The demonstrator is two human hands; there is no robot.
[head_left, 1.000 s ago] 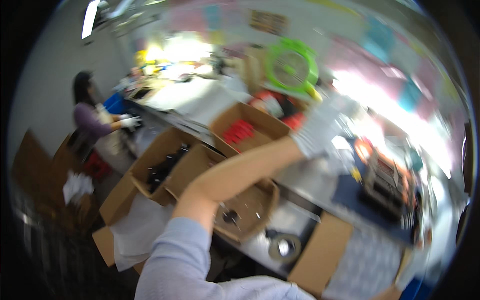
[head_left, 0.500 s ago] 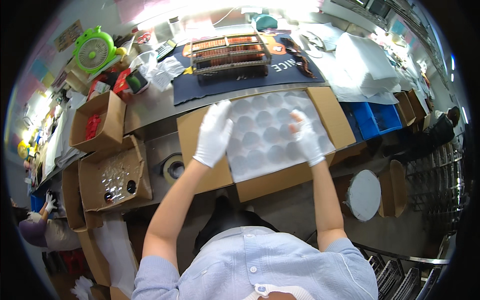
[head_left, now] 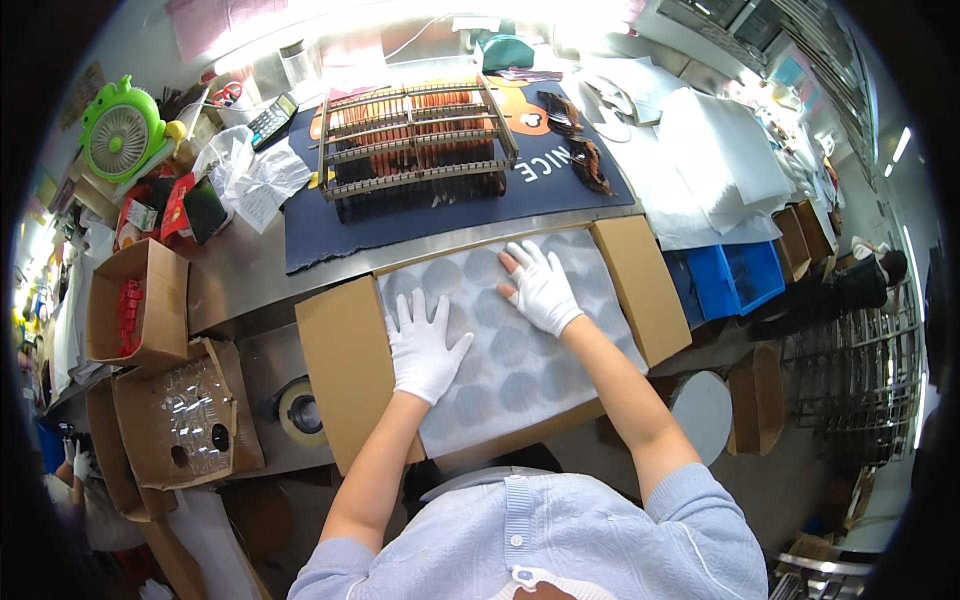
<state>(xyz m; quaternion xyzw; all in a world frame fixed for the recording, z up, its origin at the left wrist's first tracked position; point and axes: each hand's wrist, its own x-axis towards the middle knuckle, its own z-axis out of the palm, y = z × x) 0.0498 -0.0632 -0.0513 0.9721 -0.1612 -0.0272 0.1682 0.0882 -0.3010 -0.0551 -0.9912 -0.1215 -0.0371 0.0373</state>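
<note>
Before me an open cardboard box (head_left: 345,370) holds a white translucent sheet (head_left: 490,425), with rows of round grey shapes showing through it. My left hand (head_left: 428,348), in a white glove, lies with fingers spread on the sheet's left side, beside the left flap. On the sheet's far middle rests my right hand (head_left: 541,292), also gloved, fingers apart, with some bare fingertips showing. Neither hand holds anything. What the round shapes are is hidden beneath the sheet.
A metal rack (head_left: 415,140) of brown lenses stands on a dark mat (head_left: 310,235) behind the box. At left are a carton with red pieces (head_left: 130,315), a carton of clear pieces (head_left: 195,410) and a tape roll (head_left: 303,410). Right are white sheets (head_left: 715,160) and a blue bin (head_left: 745,280).
Both hands have come down onto the sheet, the right one shifting left and away from me. The sheet's round shapes show more plainly. The whole view has shifted.
</note>
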